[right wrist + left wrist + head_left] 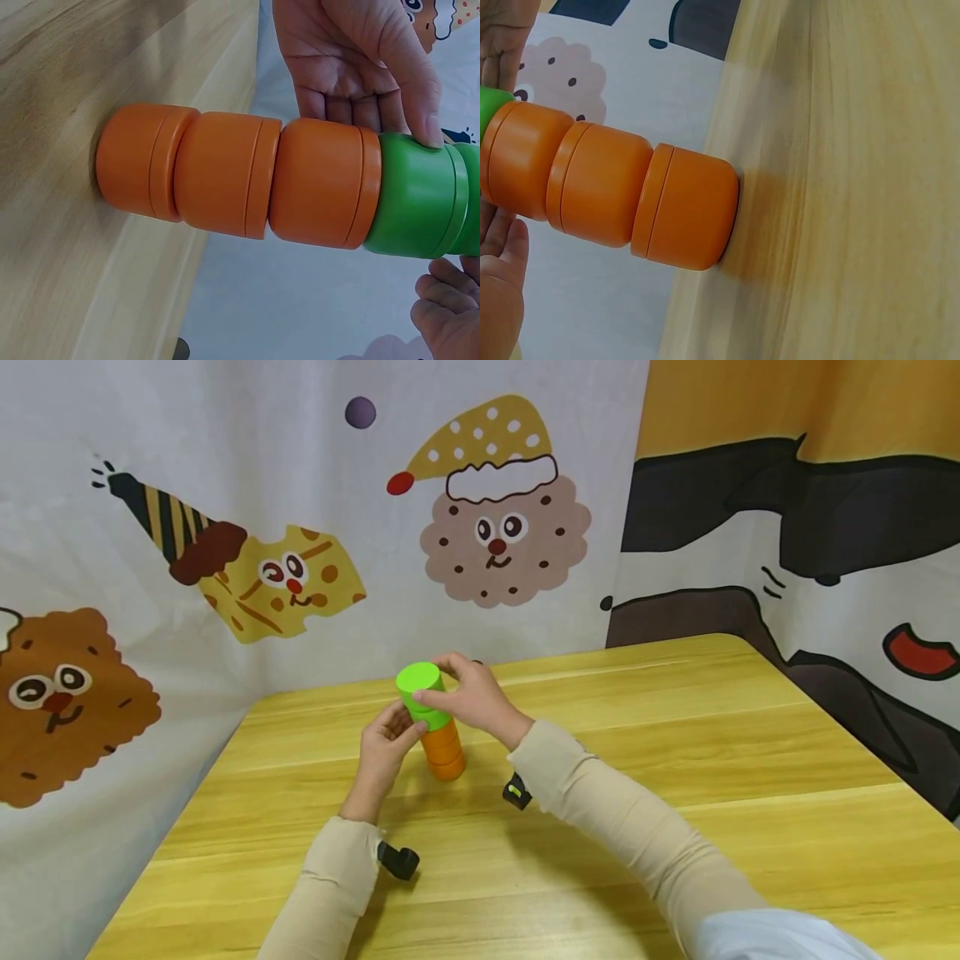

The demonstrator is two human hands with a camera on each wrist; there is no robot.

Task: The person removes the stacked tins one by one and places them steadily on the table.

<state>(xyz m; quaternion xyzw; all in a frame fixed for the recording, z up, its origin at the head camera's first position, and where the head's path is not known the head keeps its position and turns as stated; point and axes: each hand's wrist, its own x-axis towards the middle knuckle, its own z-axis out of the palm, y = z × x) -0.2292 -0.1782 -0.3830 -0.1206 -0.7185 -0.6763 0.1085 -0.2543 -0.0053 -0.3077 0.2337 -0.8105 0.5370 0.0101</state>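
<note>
Three orange lidded round jars (686, 206) are stacked upright on the wooden table, with two green jars above them. My left hand (384, 745) holds the lower green jar (412, 196) from the left, its thumb against the front side. Around the top green jar (420, 679) my right hand (480, 697) curls, thumb in front and fingers behind. In the right wrist view the lower green jar sits directly on the uppermost orange one (322, 184). Most of the green jars lies outside the left wrist view.
The wooden table (637, 718) extends to both sides of the stack. Behind it hangs a white curtain (322, 460) with cartoon prints. Small black devices are strapped at both wrists, one at the left wrist (397, 860).
</note>
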